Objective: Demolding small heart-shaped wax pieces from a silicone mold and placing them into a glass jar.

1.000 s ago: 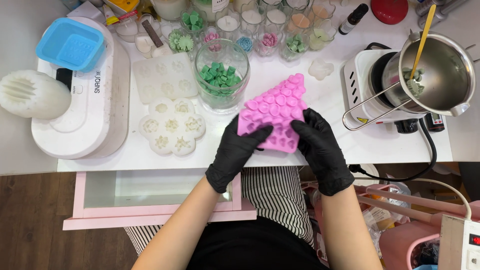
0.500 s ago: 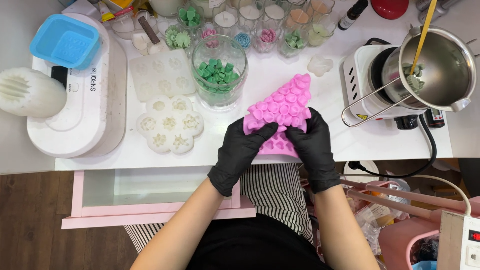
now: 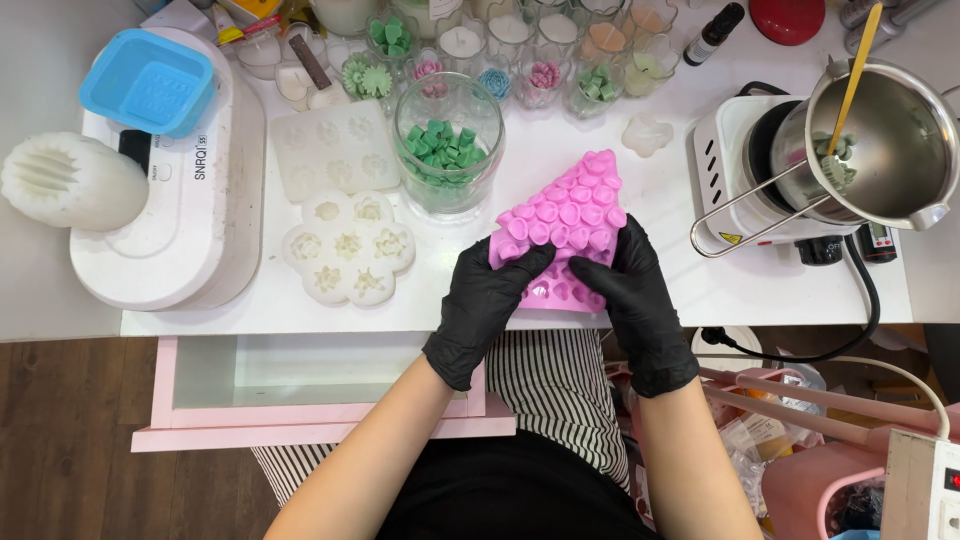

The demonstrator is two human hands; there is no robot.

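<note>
— Whereas spread flatter a second ago, now bowed into a hump: pink silicone mould (image 3: 572, 212) of small bulging cavities, tipped up at its far end, low over the white tabletop (image 3: 660, 205) near the front edge.
— And the hands?
— Drawn closer together since then. Black-gloved left hand (image 3: 485, 300) clamped on the mould's near-left edge, black-gloved right hand (image 3: 630, 290) on the near-right, fingers curled over the top. Reads as flexing well under way; no pieces seen dropping out.
— Materials?
— Soft, rubbery, matte pink, bumps standing proud where bent. Just beyond, clear glass jar of green wax pieces (image 3: 447, 150), smooth and rigid. Left of that, white flower-shaped silicone mould (image 3: 348, 248), flat, untouched. Far right, shiny steel pouring pot (image 3: 885, 140) on a white hotplate (image 3: 725, 160).
</note>
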